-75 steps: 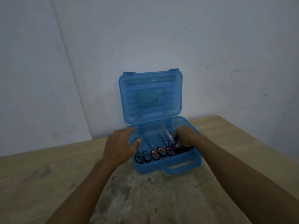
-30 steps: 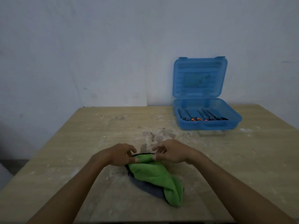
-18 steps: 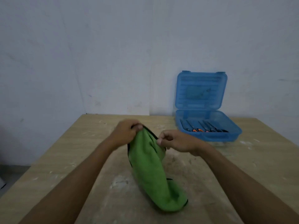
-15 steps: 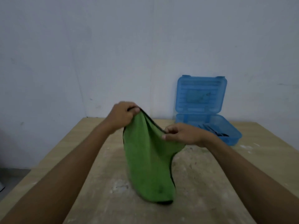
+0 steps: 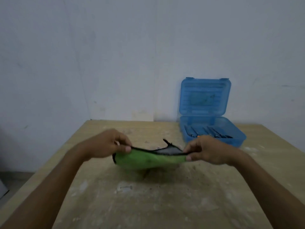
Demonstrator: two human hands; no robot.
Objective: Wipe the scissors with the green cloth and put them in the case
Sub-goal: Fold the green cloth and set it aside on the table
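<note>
The green cloth (image 5: 145, 160), black-edged with a grey underside, is stretched sideways just above the wooden table. My left hand (image 5: 105, 143) pinches its left edge and my right hand (image 5: 208, 150) pinches its right edge. Behind my right hand, at the back right of the table, stands the blue plastic case (image 5: 237, 138) with its lid (image 5: 205, 96) upright against the wall. Several scissors (image 5: 209, 132) lie side by side inside it, their handles partly hidden by my right hand.
The wooden table (image 5: 148, 195) is dusty and stained with pale patches. A white wall rises right behind it. The table's left edge drops to a grey floor (image 5: 11, 177).
The cloth hung down bunched from raised hands half a second ago. Now both hands are lower and farther apart, with the cloth pulled out flat between them. Earlier both hands were at the case.
</note>
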